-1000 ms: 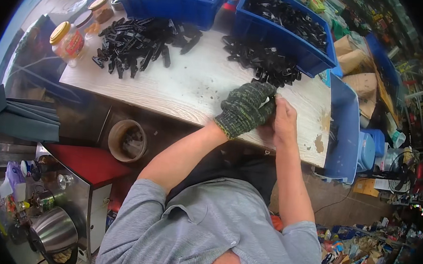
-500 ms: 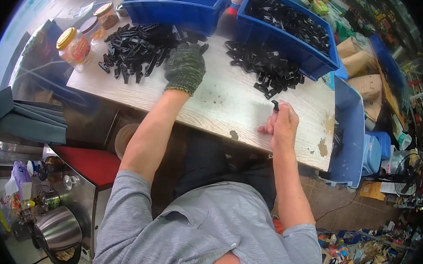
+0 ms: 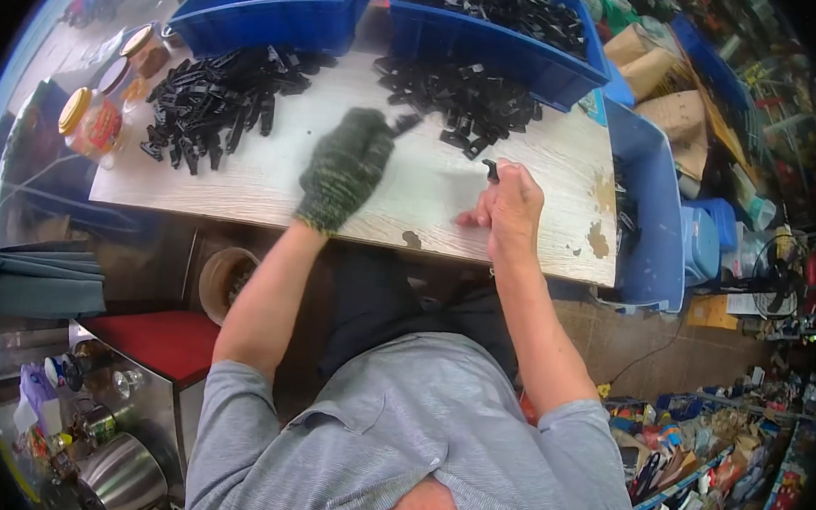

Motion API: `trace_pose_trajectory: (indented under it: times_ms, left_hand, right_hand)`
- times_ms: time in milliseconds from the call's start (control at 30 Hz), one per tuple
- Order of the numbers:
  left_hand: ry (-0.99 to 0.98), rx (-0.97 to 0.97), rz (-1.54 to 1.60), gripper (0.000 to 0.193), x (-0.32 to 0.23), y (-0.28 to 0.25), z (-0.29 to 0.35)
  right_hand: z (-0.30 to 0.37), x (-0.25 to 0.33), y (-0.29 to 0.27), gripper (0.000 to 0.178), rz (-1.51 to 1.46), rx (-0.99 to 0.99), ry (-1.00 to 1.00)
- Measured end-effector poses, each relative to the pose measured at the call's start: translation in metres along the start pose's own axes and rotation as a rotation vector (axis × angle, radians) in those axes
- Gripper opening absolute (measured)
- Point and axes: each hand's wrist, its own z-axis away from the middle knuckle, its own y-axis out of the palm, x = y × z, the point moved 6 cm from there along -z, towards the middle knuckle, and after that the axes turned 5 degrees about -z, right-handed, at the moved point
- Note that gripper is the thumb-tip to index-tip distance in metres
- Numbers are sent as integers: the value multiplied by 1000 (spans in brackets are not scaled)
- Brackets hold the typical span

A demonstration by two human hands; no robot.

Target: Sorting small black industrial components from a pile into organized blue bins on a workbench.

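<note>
My left hand [image 3: 346, 166], in a dark green knitted glove, is over the middle of the table with its fingers closed. A slim black plastic part [image 3: 406, 123] sticks out at its fingertips. To the right, my bare right hand [image 3: 511, 206] pinches a small black plastic piece [image 3: 491, 170] between thumb and forefinger, just above the tabletop. A heap of long black parts [image 3: 212, 96] lies at the left of the table. Shorter black pieces [image 3: 463, 101] are heaped beyond my right hand.
An open blue bin [image 3: 273, 16] stands at the back left; another blue bin [image 3: 500, 56], full of black pieces, stands at the back right. Jars [image 3: 92, 123] line the pale table's [image 3: 269, 191] left side. A large blue tub [image 3: 651, 217] adjoins its right edge.
My left hand has come away from the left heap, toward my right hand, with a black part in its fingers. The right hand keeps its pinch. The whole view has shifted somewhat.
</note>
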Motion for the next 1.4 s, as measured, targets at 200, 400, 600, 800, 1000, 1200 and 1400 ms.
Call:
trace_pose_trajectory:
  times_ms: [200, 400, 600, 800, 1000, 1200, 1400]
  left_hand:
    - [-49, 101, 609, 17, -52, 44, 34]
    - [-200, 227, 787, 19, -63, 59, 35]
    - [-258, 181, 857, 21, -58, 73, 42]
    - [-517, 157, 1042, 21, -86, 78, 53]
    - [-166, -29, 590, 22, -101, 64, 55]
    - [-104, 16, 775, 22, -81, 67, 47]
    - [274, 99, -280, 21, -70, 59, -24]
  right_hand:
    - [1, 3, -1, 32, -63, -29, -52]
    - [4, 2, -3, 33, -32, -17, -58]
    - [4, 1, -2, 29, 14, -20, -101]
    - [4, -4, -16, 32, 86, -34, -193]
    - [2, 6, -15, 31, 282, -3, -389]
    - [6, 16, -11, 26, 171, -84, -217]
    - [-25, 44, -80, 26, -94, -388, -58]
